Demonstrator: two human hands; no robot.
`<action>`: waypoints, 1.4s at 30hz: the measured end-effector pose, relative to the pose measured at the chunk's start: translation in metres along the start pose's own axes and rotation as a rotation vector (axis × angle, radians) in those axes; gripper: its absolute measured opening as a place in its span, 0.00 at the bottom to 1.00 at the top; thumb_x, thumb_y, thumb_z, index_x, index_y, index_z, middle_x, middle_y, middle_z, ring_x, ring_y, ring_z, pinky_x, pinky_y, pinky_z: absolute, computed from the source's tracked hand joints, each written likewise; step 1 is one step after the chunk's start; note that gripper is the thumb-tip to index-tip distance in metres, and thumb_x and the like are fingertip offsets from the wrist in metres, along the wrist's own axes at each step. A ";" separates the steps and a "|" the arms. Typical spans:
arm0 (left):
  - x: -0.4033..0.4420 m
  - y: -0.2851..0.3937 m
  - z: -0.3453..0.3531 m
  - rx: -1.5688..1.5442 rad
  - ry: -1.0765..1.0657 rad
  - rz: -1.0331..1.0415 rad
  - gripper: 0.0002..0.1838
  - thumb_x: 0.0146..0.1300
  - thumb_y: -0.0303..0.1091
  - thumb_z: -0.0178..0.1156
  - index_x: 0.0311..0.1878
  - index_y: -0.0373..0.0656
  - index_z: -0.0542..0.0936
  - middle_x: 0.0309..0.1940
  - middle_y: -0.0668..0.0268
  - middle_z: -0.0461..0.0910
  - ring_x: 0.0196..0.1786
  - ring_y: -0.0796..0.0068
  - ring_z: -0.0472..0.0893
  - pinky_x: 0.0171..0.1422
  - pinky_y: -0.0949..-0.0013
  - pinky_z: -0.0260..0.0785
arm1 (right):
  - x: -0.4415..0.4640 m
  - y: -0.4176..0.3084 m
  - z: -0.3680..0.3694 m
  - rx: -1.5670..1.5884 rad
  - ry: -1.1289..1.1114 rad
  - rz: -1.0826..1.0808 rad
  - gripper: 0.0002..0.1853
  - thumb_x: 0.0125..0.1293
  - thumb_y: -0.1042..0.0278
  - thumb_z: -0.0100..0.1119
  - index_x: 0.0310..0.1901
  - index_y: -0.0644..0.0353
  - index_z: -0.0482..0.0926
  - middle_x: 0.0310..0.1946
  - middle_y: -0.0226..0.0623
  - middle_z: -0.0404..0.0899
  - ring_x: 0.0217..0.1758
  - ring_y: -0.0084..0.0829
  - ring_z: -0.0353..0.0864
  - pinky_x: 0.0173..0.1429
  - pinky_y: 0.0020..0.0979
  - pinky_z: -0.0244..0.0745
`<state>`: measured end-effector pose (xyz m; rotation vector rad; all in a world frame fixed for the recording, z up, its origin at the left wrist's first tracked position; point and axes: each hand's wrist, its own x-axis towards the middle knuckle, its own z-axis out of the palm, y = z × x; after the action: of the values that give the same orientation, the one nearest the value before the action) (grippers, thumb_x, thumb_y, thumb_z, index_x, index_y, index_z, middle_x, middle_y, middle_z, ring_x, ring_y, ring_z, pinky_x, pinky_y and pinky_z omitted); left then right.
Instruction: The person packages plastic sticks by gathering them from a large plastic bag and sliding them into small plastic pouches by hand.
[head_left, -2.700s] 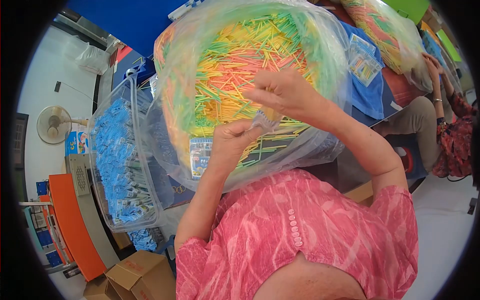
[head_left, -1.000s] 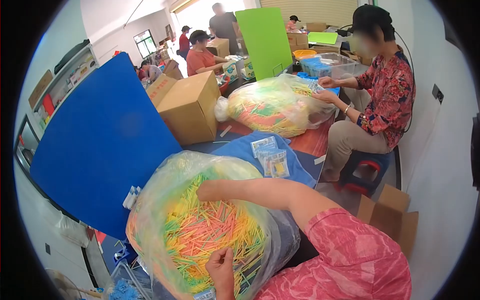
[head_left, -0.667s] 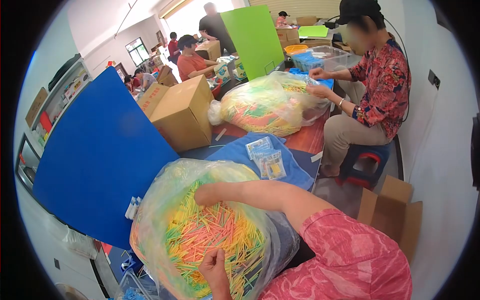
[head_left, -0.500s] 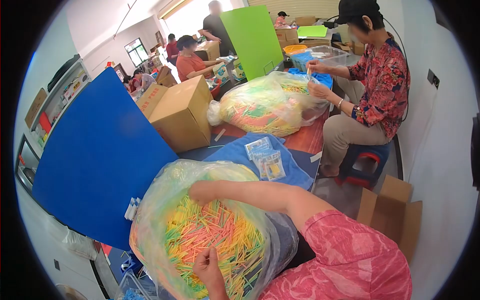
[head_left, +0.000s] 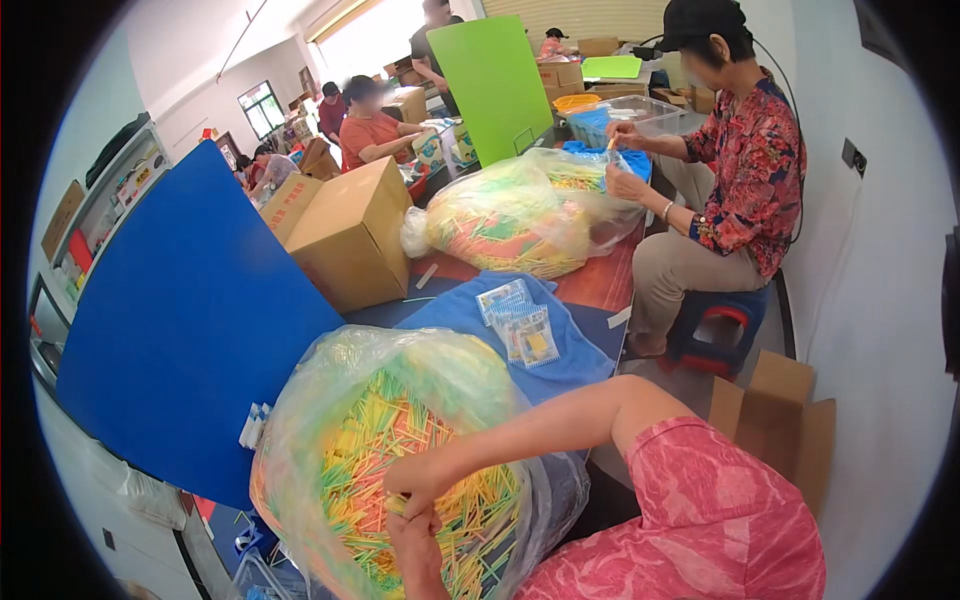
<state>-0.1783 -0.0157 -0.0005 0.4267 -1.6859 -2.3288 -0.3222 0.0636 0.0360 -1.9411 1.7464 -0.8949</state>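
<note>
A large clear plastic bag [head_left: 300, 400] stands with its mouth wide. Heaped inside are thin sticks [head_left: 460, 530] in yellow, green, pink and orange, like short straws. My right hand [head_left: 418, 474] reaches over the bag from the right, fingers closed. Right below it, my left hand [head_left: 415, 525] comes up from the bottom edge, also closed. The two hands meet above the heap, and a few yellowish sticks show between them. How many each hand grips is hidden by the fingers.
Several printed packets [head_left: 520, 325] lie on a blue cloth [head_left: 575, 345] beyond the bag. A blue panel [head_left: 190, 330] rises at left, near a cardboard box [head_left: 350, 240]. Across the table, a co-worker [head_left: 745, 170] handles something beside a second bag of sticks [head_left: 500, 220].
My right hand has come back from the bag's far side toward me and now meets my left hand. My left hand has stayed nearly in place. The whole view has shifted slightly.
</note>
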 end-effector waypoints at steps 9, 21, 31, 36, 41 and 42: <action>-0.022 0.017 0.023 -0.139 0.128 -0.119 0.05 0.60 0.19 0.51 0.31 0.40 0.69 0.20 0.68 0.65 0.16 0.82 0.58 0.19 0.76 0.47 | -0.009 -0.001 0.025 0.406 0.120 -0.257 0.16 0.69 0.62 0.50 0.48 0.68 0.71 0.37 0.46 0.74 0.38 0.40 0.77 0.42 0.38 0.71; -0.024 0.006 0.003 -0.341 0.044 -0.053 0.16 0.69 0.30 0.50 0.58 0.39 0.69 0.54 0.61 0.74 0.58 0.68 0.74 0.60 0.65 0.70 | -0.023 -0.029 0.018 -0.161 0.100 -0.339 0.43 0.40 0.65 0.73 0.60 0.68 0.65 0.56 0.50 0.70 0.58 0.49 0.71 0.57 0.45 0.70; -0.045 0.010 0.006 -0.072 0.017 -0.069 0.11 0.59 0.24 0.50 0.46 0.42 0.70 0.28 0.70 0.72 0.23 0.77 0.72 0.25 0.71 0.64 | -0.020 -0.035 0.025 0.037 0.284 -0.513 0.24 0.43 0.55 0.71 0.34 0.64 0.71 0.33 0.48 0.74 0.43 0.48 0.76 0.41 0.45 0.71; -0.048 -0.015 0.008 0.252 0.245 0.070 0.11 0.55 0.24 0.54 0.41 0.46 0.67 0.20 0.74 0.64 0.16 0.83 0.60 0.18 0.74 0.49 | -0.024 -0.058 0.042 -0.267 0.329 -0.112 0.20 0.55 0.48 0.62 0.28 0.60 0.73 0.20 0.45 0.75 0.28 0.48 0.77 0.30 0.45 0.69; -0.062 -0.012 0.032 0.140 0.340 0.079 0.15 0.53 0.22 0.58 0.42 0.48 0.67 0.25 0.73 0.67 0.17 0.84 0.62 0.17 0.75 0.49 | -0.025 -0.048 0.079 0.104 0.524 -0.090 0.18 0.57 0.52 0.60 0.24 0.60 0.72 0.17 0.44 0.73 0.23 0.49 0.76 0.26 0.43 0.68; -0.061 -0.019 0.025 0.147 0.315 0.065 0.16 0.53 0.22 0.59 0.42 0.48 0.67 0.27 0.73 0.68 0.18 0.83 0.65 0.17 0.75 0.51 | -0.028 -0.049 0.082 0.129 0.555 -0.071 0.17 0.57 0.54 0.60 0.24 0.60 0.71 0.17 0.44 0.72 0.22 0.48 0.76 0.25 0.43 0.68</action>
<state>-0.1310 0.0341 -0.0055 0.7132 -1.6902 -1.9755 -0.2309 0.0879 0.0028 -1.7874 1.8428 -1.6512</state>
